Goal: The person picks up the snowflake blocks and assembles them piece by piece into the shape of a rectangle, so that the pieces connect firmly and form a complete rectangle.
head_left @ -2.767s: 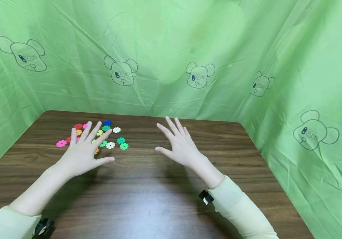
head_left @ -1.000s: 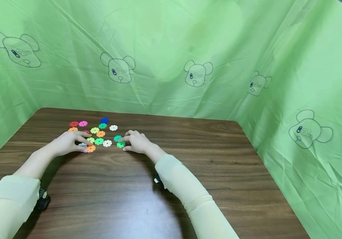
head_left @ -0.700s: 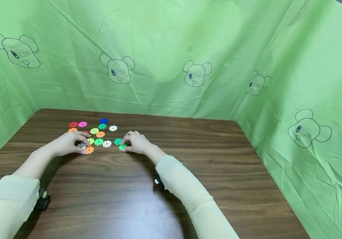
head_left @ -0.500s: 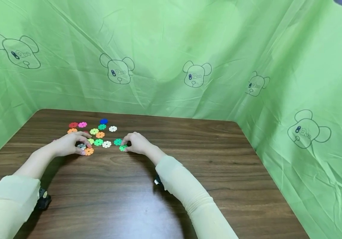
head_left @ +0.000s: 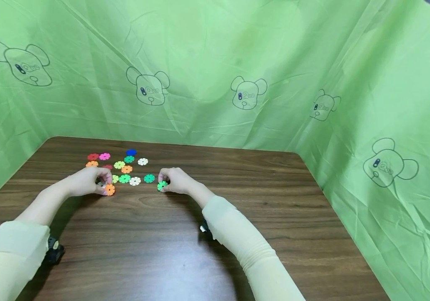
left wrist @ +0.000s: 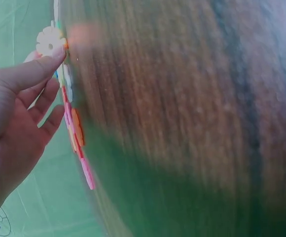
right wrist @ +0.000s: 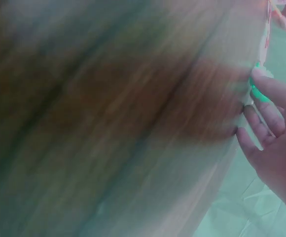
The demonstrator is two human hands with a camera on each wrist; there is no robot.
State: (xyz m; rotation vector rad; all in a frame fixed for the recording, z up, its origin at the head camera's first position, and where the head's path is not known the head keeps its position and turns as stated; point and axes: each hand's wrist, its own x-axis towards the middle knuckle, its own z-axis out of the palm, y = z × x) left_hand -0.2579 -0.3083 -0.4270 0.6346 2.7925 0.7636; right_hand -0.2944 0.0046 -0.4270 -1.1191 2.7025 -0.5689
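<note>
In the head view my left hand (head_left: 87, 182) pinches an orange notched plastic disc (head_left: 110, 190) between thumb and fingers, the disc tipped up on edge. In the left wrist view that notched disc (left wrist: 48, 38) looks washed out above the thumb tip. My right hand (head_left: 179, 181) pinches a green notched disc (head_left: 162, 186), also tilted up. In the right wrist view a bit of the green disc (right wrist: 259, 94) shows behind the thumb. A darker green disc (head_left: 149, 178) lies flat just left of the right hand. A greyish disc is mostly hidden beneath the left hand.
Several more notched discs lie flat around the left hand, among them a white disc (head_left: 135, 181), a blue disc (head_left: 131, 152) and a pink disc (head_left: 104, 156). The brown wooden table (head_left: 215, 234) has green cloth (head_left: 203, 62) hanging behind and beside it.
Both hands came down from spread fingers above the table onto the discs. The orange and green discs are now gripped and tipped up; the green one has moved right with the right hand.
</note>
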